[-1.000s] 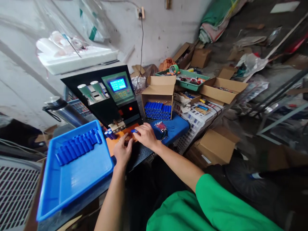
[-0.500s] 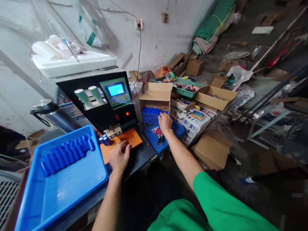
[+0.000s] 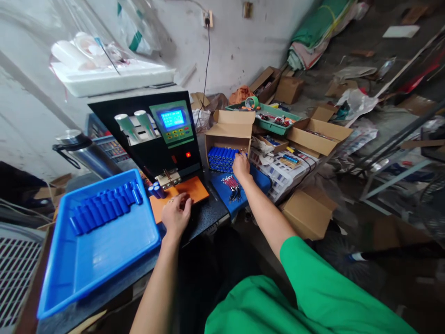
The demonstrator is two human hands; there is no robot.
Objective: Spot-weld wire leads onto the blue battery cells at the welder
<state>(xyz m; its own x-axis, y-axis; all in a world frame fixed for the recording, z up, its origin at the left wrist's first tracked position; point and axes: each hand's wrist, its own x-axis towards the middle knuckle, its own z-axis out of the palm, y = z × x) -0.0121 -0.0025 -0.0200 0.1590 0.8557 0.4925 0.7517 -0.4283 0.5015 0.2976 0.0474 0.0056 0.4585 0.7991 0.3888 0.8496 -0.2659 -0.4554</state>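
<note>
A cluttered workshop with cartons strewn over the floor surrounds a dark desk set against a pale wall. The right hand reaches into the stack of blue cylindrical cells, glossy and laid on their sides in rows inside an open cardboard box; whether its grip has closed on one I cannot tell. The left hand lies flat, grip loose and holding nothing, on the orange pad before the black machine. A blue tray overhangs the desk's near-left edge. A blue mat with red-tipped wires reaches the right edge.
</note>
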